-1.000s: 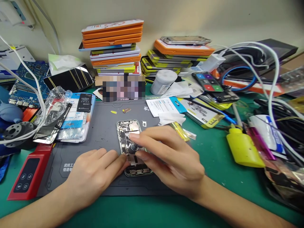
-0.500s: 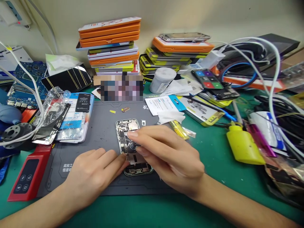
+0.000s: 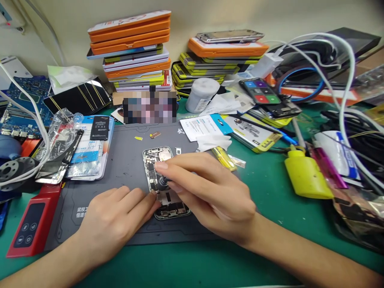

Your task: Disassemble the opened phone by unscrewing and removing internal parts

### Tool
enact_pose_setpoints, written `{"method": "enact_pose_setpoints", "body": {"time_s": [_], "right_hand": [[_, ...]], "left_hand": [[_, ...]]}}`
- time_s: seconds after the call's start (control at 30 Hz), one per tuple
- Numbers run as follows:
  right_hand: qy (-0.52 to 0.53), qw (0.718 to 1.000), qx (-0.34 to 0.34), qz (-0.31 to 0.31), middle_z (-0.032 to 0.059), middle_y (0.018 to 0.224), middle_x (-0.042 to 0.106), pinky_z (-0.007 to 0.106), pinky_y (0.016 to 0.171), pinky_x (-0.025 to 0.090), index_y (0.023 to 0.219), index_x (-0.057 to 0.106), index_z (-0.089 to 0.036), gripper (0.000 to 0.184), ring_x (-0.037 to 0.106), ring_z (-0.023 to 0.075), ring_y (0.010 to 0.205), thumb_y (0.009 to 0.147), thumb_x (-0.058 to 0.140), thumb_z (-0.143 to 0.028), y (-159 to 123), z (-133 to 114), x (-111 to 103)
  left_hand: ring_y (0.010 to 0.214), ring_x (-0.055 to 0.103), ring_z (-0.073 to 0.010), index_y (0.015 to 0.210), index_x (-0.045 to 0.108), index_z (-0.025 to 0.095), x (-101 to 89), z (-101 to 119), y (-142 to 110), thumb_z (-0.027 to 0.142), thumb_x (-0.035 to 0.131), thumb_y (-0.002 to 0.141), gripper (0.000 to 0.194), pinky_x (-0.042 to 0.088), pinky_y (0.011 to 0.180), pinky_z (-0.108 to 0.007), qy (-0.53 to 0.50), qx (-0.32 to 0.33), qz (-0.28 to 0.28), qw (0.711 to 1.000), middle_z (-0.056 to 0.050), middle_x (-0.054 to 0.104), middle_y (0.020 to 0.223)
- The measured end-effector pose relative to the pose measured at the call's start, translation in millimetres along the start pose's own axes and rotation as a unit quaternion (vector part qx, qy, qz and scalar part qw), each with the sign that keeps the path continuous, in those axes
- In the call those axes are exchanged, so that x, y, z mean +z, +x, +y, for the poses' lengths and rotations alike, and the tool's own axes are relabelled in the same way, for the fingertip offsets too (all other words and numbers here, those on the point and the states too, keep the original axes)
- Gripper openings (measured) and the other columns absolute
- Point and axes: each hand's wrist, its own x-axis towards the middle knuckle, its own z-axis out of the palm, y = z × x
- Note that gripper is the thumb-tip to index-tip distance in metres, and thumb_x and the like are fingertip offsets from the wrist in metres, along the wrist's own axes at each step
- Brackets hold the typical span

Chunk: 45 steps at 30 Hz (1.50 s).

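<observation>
Our right hand (image 3: 214, 192) pinches a rounded tool (image 3: 163, 183) over a round-cornered phone (image 3: 167, 198); our left hand (image 3: 115, 216), grip unclear, touches it.

Prob. phone-repair wkshp: opened phone (image 3: 164, 197), blue PCB (image 3: 39, 90) & loose batt. (image 3: 100, 128)

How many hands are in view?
2: the left hand at the left edge of the phone, the right hand over its middle. No others show.

Wall (image 3: 246, 20): I saw a pale glow, darkening at the top-right corner.
Tabletop (image 3: 210, 266): looked evenly lit around my fingers (image 3: 181, 170).
Edges: appeared stretched and blurred.
</observation>
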Motion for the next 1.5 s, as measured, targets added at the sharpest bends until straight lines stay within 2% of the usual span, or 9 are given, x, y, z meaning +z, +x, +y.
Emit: {"method": "enact_pose_setpoints", "body": {"time_s": [0.43, 0.67, 0.83, 0.93, 1.03, 1.13, 1.27, 1.37, 1.5], "right_hand": [[-0.016, 1.000, 0.006, -0.001, 0.0052, 0.108, 0.079, 0.032, 0.093, 0.062, 0.139, 0.067, -0.021, 0.043, 0.074, 0.0165, 0.101, 0.102, 0.060, 0.000, -0.3, -0.9, -0.1], [-0.020, 1.000, 0.004, -0.004, 0.0056, 0.107, 0.080, 0.029, 0.095, 0.062, 0.138, 0.066, -0.018, 0.038, 0.075, 0.0154, 0.103, 0.104, 0.061, -0.002, 1.5, -1.6, 1.6], [-0.019, 1.000, -0.014, -0.014, 0.0098, 0.118, 0.080, 0.031, 0.100, 0.062, 0.144, 0.059, -0.015, 0.041, 0.074, 0.0176, 0.111, 0.104, 0.065, -0.006, -0.6, 0.4, 6.7], [-0.015, 0.999, -0.019, -0.045, 0.0107, 0.123, 0.080, 0.032, 0.097, 0.063, 0.151, 0.052, -0.014, 0.051, 0.074, 0.0195, 0.111, 0.103, 0.066, -0.006, -3.7, 2.7, 10.9], [-0.007, 0.997, 0.007, -0.071, 0.0099, 0.123, 0.080, 0.033, 0.083, 0.066, 0.157, 0.044, -0.016, 0.055, 0.076, 0.0197, 0.100, 0.105, 0.062, -0.008, -6.5, 4.2, 13.7], [0.024, 0.998, 0.017, -0.050, 0.0081, 0.127, 0.079, 0.032, 0.081, 0.068, 0.161, 0.039, -0.023, 0.061, 0.077, 0.0187, 0.097, 0.106, 0.061, -0.008, -8.3, 3.7, 14.6], [0.095, 0.993, 0.064, 0.031, 0.0090, 0.139, 0.072, 0.029, 0.078, 0.069, 0.163, 0.036, -0.030, 0.070, 0.077, 0.0162, 0.097, 0.104, 0.062, -0.004, -9.8, -0.8, 15.0], [0.115, 0.985, 0.127, 0.038, 0.0069, 0.127, 0.070, 0.029, 0.066, 0.065, 0.162, 0.038, -0.032, 0.070, 0.070, 0.0131, 0.075, 0.102, 0.065, -0.006, -11.8, -4.6, 16.5], [0.123, 0.982, 0.145, -0.001, 0.0010, 0.101, 0.067, 0.029, 0.061, 0.060, 0.161, 0.038, -0.029, 0.069, 0.063, 0.0134, 0.066, 0.101, 0.065, -0.009, -13.4, -7.5, 16.3]], "left_hand": [[0.072, 0.076, -0.0175, 0.099, 0.071, 0.012, 1.0, 0.8, -1.6, 0.016, 0.058, 0.112, 0.019, 0.054, 0.063, -0.033, -0.010, 0.002, -0.003, 1.000, -0.005, 0.079, 0.089], [0.068, 0.073, -0.0186, 0.099, 0.070, 0.013, 2.7, -0.4, -1.6, 0.019, 0.058, 0.112, 0.019, 0.051, 0.060, -0.034, -0.020, -0.003, -0.013, 1.000, -0.004, 0.077, 0.084], [0.070, 0.073, -0.0168, 0.101, 0.069, 0.015, -0.6, -1.3, -0.6, 0.020, 0.053, 0.115, 0.022, 0.050, 0.064, -0.032, -0.049, -0.022, -0.004, 0.999, -0.004, 0.077, 0.087], [0.063, 0.066, -0.0139, 0.093, 0.065, 0.018, -4.8, -1.3, 0.0, 0.022, 0.049, 0.115, 0.027, 0.045, 0.060, -0.030, -0.069, -0.038, 0.003, 0.997, -0.001, 0.071, 0.079], [0.049, 0.048, -0.0104, 0.075, 0.048, 0.023, -6.8, -1.4, -1.0, 0.025, 0.041, 0.117, 0.042, 0.035, 0.051, -0.029, -0.136, -0.076, -0.002, 0.988, 0.006, 0.051, 0.061], [0.046, 0.039, -0.0095, 0.074, 0.037, 0.024, -5.9, -2.6, -3.0, 0.031, 0.038, 0.117, 0.044, 0.031, 0.047, -0.027, -0.251, -0.184, -0.042, 0.949, 0.008, 0.040, 0.058], [0.051, 0.045, -0.0106, 0.079, 0.043, 0.025, -3.8, -5.6, -2.3, 0.046, 0.037, 0.117, 0.044, 0.039, 0.051, -0.024, -0.396, -0.370, -0.053, 0.839, 0.007, 0.045, 0.063], [0.052, 0.046, -0.0104, 0.083, 0.045, 0.025, -3.1, -6.8, 0.8, 0.052, 0.040, 0.115, 0.043, 0.042, 0.051, -0.023, -0.472, -0.416, -0.030, 0.777, 0.008, 0.047, 0.066], [0.053, 0.047, -0.0094, 0.087, 0.046, 0.024, -1.3, -6.7, 2.4, 0.053, 0.045, 0.114, 0.039, 0.039, 0.050, -0.022, -0.509, -0.431, -0.014, 0.745, 0.008, 0.050, 0.068]]}}
